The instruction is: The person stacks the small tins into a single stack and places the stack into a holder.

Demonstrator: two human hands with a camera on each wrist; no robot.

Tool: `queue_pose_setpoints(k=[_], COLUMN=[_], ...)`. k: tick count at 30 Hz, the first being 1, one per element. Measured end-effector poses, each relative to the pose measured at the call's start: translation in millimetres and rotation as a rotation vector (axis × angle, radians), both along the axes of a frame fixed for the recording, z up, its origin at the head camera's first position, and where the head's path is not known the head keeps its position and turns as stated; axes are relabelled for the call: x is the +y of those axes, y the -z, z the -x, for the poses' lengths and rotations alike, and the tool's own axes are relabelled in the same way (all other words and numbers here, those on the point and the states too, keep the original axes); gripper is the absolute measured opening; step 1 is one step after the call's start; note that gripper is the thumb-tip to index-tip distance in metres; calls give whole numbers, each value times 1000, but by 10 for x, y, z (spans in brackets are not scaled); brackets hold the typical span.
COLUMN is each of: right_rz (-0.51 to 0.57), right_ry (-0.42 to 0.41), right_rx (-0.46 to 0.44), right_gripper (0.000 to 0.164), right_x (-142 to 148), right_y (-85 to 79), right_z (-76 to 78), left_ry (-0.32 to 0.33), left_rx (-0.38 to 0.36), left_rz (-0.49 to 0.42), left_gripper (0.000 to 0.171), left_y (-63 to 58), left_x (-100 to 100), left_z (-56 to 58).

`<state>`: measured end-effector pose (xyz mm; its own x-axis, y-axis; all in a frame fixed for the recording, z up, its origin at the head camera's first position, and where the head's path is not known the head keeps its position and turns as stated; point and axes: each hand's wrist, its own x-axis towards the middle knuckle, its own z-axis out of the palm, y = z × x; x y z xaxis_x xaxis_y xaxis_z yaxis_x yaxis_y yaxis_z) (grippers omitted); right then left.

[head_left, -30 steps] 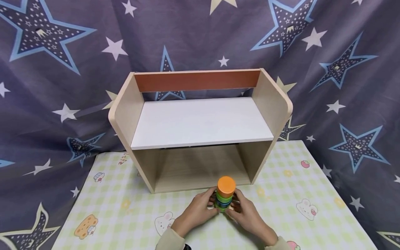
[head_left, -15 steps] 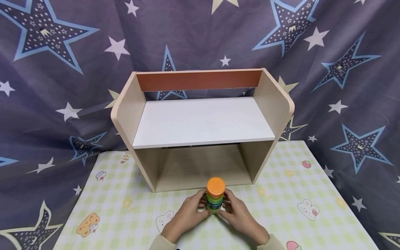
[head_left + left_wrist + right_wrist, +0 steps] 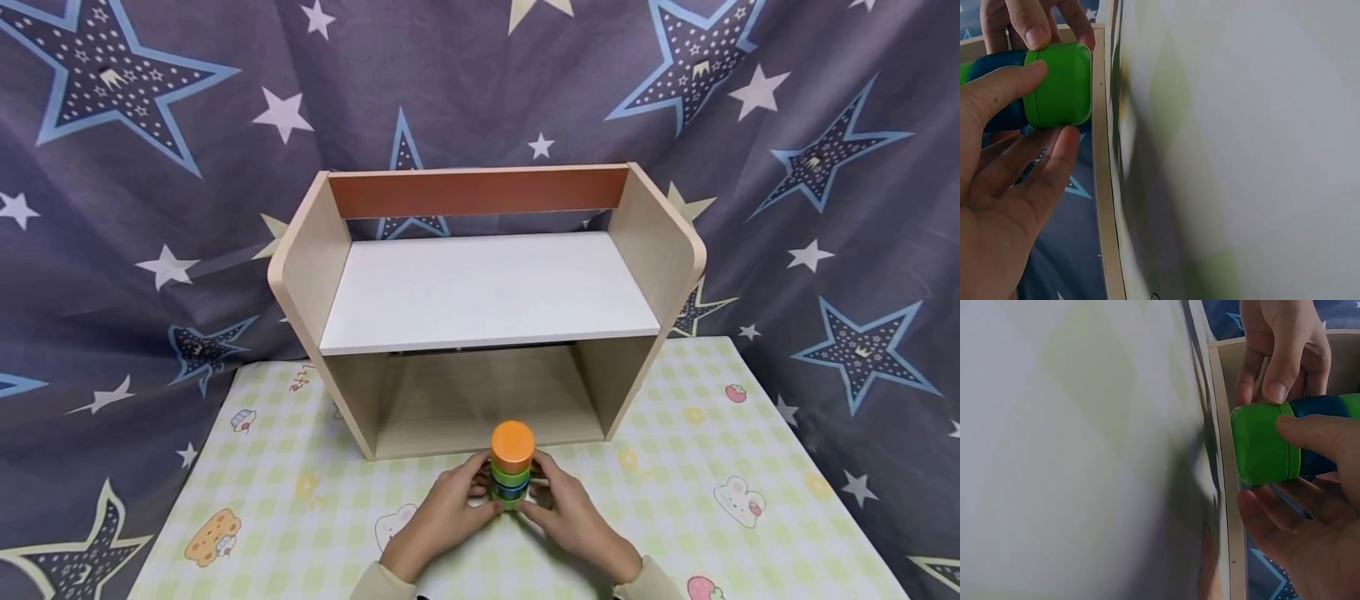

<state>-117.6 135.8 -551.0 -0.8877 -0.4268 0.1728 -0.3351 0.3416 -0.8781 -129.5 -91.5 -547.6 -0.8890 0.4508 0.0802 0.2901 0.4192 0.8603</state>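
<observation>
Both hands hold a slim upright stack of round coloured pieces [image 3: 513, 447] in front of the shelf. The top piece is orange, with green and dark blue bands under it and a green rounded piece [image 3: 1063, 87] at the bottom. My left hand [image 3: 448, 505] grips the left side, its thumb on the lower green piece in the left wrist view. From the right side my right hand [image 3: 567, 508] grips the same stack, its thumb across the green piece [image 3: 1263, 444] in the right wrist view. The base is close over the tablecloth.
A wooden two-level shelf [image 3: 487, 292] with a white upper board stands right behind the stack. The checked tablecloth [image 3: 247, 467] has printed rabbits and fruit. A star-patterned curtain [image 3: 480, 83] hangs behind.
Both hands and the stack have moved left together, mostly in the first half second. Lately they shift only slightly, a little toward the shelf. The grip looks the same.
</observation>
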Motion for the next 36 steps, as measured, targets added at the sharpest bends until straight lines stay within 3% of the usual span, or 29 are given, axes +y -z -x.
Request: queue_pose_setpoints(k=[12, 16, 25, 36], right_rz=[42, 25, 41, 46], right_ry=[4, 13, 15, 6], right_rx=[63, 95, 145, 197], right_gripper=[74, 72, 76, 76], right_x=[25, 35, 38, 35], right_y=[-68, -110, -252, -346], right_z=[-12, -18, -11, 14], left_ry=[36, 54, 67, 59], left_rx=[6, 9, 94, 88], left_rz=[-77, -73, -71, -83], left_gripper=[70, 71, 72, 69], left_y=[-74, -130, -273, -384], left_x=[-16, -23, -41, -68], left_z=[7, 15, 24, 36])
